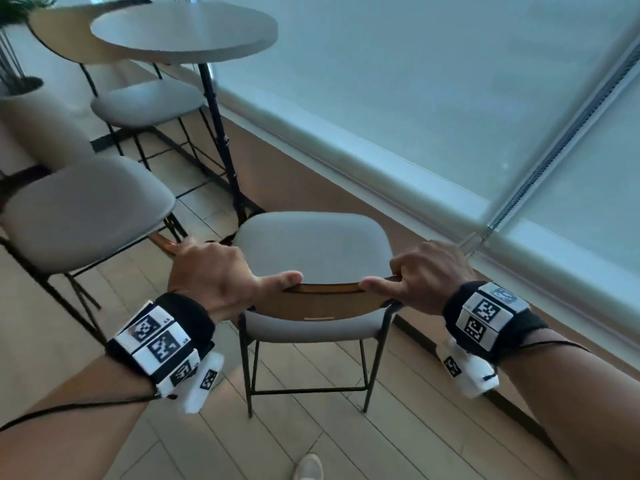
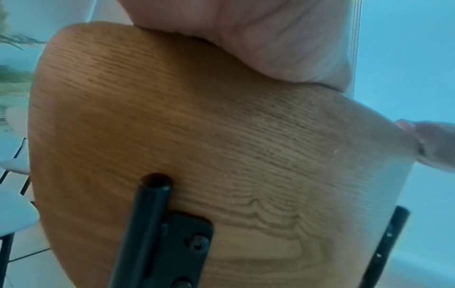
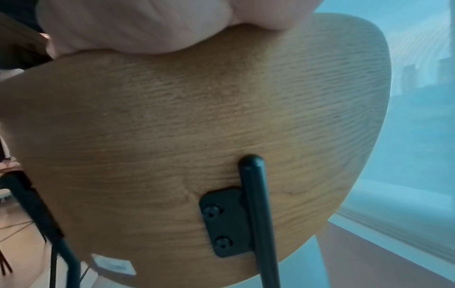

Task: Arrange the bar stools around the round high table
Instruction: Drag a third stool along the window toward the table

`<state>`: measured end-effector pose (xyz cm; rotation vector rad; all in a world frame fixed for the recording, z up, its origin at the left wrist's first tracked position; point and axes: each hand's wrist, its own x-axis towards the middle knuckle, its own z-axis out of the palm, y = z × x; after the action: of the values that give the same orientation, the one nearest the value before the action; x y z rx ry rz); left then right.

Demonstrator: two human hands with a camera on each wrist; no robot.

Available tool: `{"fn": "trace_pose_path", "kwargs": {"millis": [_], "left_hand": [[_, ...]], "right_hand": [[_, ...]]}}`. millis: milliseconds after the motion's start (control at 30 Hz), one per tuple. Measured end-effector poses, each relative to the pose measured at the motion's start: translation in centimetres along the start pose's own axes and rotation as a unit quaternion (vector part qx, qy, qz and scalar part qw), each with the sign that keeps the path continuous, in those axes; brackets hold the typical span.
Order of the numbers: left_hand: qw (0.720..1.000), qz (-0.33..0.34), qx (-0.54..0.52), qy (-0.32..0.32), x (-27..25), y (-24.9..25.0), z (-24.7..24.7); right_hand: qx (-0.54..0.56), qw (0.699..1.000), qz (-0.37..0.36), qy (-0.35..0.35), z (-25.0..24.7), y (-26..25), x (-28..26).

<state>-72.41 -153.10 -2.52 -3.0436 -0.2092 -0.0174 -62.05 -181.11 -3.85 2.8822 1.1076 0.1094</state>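
Observation:
A bar stool (image 1: 311,247) with a grey seat, black metal legs and a curved wooden backrest (image 1: 322,301) stands in front of me. My left hand (image 1: 214,271) grips the left end of the backrest's top edge, and my right hand (image 1: 422,275) grips the right end. The wrist views show the backrest's wood back (image 2: 197,146) (image 3: 197,126) close up, with each palm wrapped over its top. The round grey high table (image 1: 183,29) on a black post stands farther off at the upper left. Two more grey stools (image 1: 86,209) (image 1: 145,102) stand beside it.
A long window with a pale blind (image 1: 450,98) and a low sill (image 1: 346,147) runs along the right. A potted plant (image 1: 17,81) stands at the far left. The floor (image 1: 346,427) is light wood planks, and a shoe tip (image 1: 308,467) shows at the bottom.

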Motion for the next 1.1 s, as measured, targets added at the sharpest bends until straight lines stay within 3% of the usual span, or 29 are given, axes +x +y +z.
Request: {"fn": "trace_pose_path", "kwargs": {"millis": [167,800,1100], "left_hand": [[0.997,-0.080,-0.002,-0.008,0.7,2.9,0.0],[0.967,-0.254,-0.024,-0.024,10.3,17.0,-1.3],[0.947,-0.317,-0.031,-0.034,14.8,22.1,-2.3]], "right_hand": [[-0.002,0.998,-0.069,0.012,0.6,4.4,3.7],[0.063,0.961,-0.265,0.043,2.9,22.2,15.6],[0.095,0.951,-0.292,0.035,3.2,27.8,20.3]]}}
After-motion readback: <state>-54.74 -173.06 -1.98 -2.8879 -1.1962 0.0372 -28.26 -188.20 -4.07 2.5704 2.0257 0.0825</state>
